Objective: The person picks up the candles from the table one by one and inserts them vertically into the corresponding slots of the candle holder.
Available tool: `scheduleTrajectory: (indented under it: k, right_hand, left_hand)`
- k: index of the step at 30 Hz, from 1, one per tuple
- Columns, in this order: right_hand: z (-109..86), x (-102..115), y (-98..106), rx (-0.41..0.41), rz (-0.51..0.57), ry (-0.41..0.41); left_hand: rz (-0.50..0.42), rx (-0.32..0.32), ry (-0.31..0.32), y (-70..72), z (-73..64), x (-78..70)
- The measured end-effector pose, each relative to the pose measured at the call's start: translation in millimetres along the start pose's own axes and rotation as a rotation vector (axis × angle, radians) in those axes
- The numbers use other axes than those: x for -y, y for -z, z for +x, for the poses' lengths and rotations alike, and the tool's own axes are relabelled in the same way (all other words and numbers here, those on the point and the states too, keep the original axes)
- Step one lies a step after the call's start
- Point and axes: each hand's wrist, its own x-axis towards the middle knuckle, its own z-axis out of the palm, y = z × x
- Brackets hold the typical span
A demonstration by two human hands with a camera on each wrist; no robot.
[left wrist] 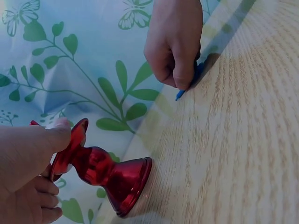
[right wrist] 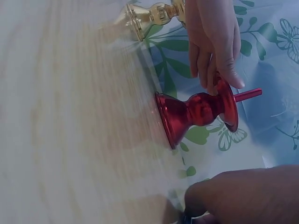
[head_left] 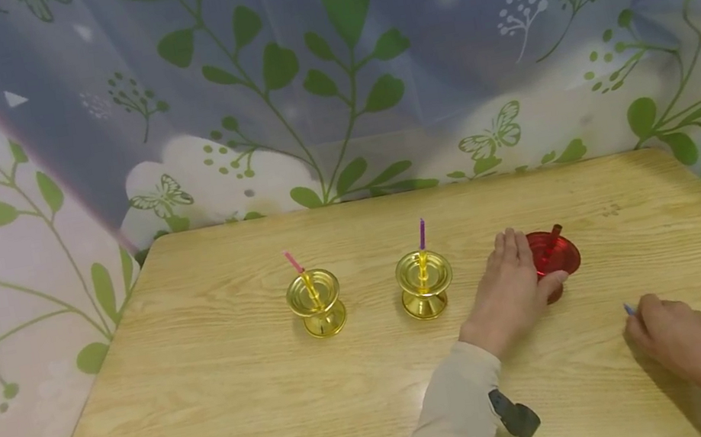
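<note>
A shiny red candle holder (head_left: 555, 255) stands upright on the table, its centre tube bare of any candle. My left hand (head_left: 506, 284) pinches the near side of its dish, thumb over the rim, as the left wrist view shows with the red holder (left wrist: 100, 169). Farther right, my right hand (head_left: 687, 340) grips a thin blue candle (left wrist: 181, 94) low over the tabletop; only its tip shows. Two gold candle holders stand to the left: one gold holder (head_left: 426, 305) bears a purple candle (head_left: 423, 234), the other gold holder (head_left: 326, 323) a leaning pink candle (head_left: 293, 261).
The light wooden table (head_left: 232, 424) ends at a printed leaf-pattern cloth (head_left: 314, 85) hanging along its back and sides. A dark strap piece (head_left: 516, 415) sits on the left sleeve.
</note>
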Motion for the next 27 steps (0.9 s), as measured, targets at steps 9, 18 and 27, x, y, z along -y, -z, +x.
scheduleTrajectory:
  k: [9,18,27]
  right_hand:
    - [1.2,0.1,2.8,0.005,-0.051,-0.004]
    - [2.8,3.7,2.1,-0.114,-0.026,0.049]
    - [5.2,2.0,-4.4,-0.387,-0.004,0.204]
  left_hand:
    - [0.048,-0.02,-0.013,-1.2,1.0,0.4]
    - [0.041,-0.013,0.003,-1.5,1.3,0.0]
    - [0.042,-0.005,-0.006,-1.4,1.2,0.1]
